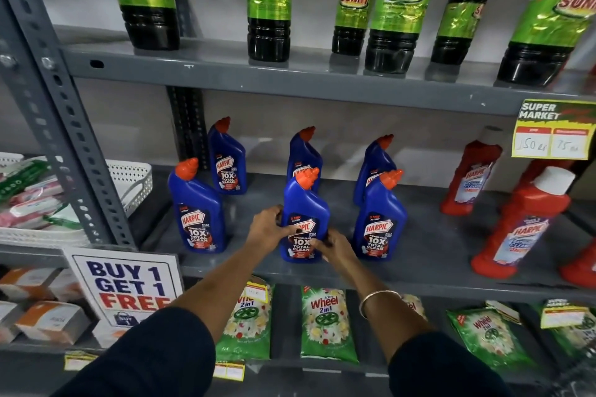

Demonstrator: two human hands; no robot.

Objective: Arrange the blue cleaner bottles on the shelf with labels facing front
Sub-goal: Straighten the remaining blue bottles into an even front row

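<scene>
Several blue Harpic bottles with orange caps stand on the grey middle shelf (pixel 429 255) in two rows. The front middle bottle (pixel 304 203) is upright with its label facing me. My left hand (pixel 267 229) grips its left side and my right hand (pixel 335 250) holds its lower right side. The front left bottle (pixel 197 213) and the front right bottle (pixel 380 219) stand free, labels forward. Behind them are three more blue bottles (pixel 227 161), the middle and right ones partly hidden.
Red Harpic bottles (pixel 522 222) stand at the right end of the same shelf. Dark Sunny bottles (pixel 400 6) line the shelf above. Green Wheel packets (pixel 324 325) lie below. A "Buy 1 Get 1 Free" sign (pixel 124 287) and a white basket (pixel 132 180) are left.
</scene>
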